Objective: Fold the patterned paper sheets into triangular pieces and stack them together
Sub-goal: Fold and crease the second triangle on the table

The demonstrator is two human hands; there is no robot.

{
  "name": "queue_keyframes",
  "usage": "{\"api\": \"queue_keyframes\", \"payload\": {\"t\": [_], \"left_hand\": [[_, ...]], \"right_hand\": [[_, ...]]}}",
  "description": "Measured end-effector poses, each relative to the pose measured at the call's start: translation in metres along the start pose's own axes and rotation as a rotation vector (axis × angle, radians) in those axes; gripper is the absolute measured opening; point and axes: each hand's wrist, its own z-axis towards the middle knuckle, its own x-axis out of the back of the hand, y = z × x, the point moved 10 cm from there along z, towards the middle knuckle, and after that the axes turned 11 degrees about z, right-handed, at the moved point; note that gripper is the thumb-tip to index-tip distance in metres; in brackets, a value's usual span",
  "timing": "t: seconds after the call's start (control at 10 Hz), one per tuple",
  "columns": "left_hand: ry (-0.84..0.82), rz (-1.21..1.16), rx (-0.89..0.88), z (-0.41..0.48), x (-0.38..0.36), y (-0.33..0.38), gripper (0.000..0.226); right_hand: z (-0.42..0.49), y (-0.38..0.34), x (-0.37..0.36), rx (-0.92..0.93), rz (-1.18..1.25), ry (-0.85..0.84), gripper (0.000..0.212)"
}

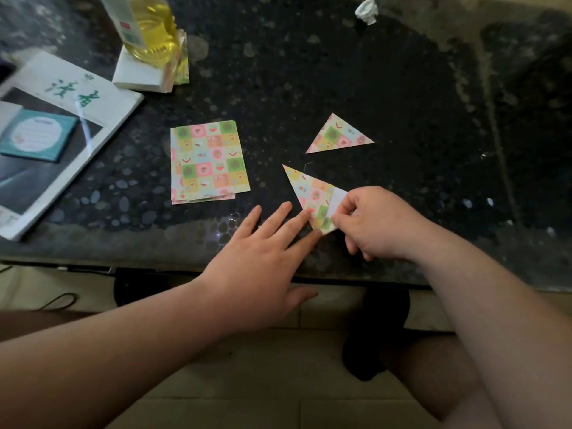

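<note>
Only book [66, 88] shows writing: large green Chinese characters on white cover; bottle [151, 29] label blurred. Pose: left hand [260, 258] spread, straight fingertips pressing piece [309, 193] near table [402, 88] front edge; right hand [377, 224] pinches its white flap. Triangle [337, 134] just beyond; sheets [209, 162] to left.

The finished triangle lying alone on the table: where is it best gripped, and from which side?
Probably its near long edge, from the near side. The finished triangle lies flat on the table, so a fingertip must lift that edge before pinching. The right hand is closest but now pinches the half-folded piece.
</note>
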Motion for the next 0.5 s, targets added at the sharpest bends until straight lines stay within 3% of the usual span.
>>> {"api": "queue_keyframes", "payload": {"t": [0.5], "left_hand": [[-0.011, 0.02, -0.024, 0.0011, -0.001, 0.003, 0.08]], "right_hand": [[0.0012, 0.0005, -0.0005, 0.014, 0.001, 0.009, 0.02]]}}
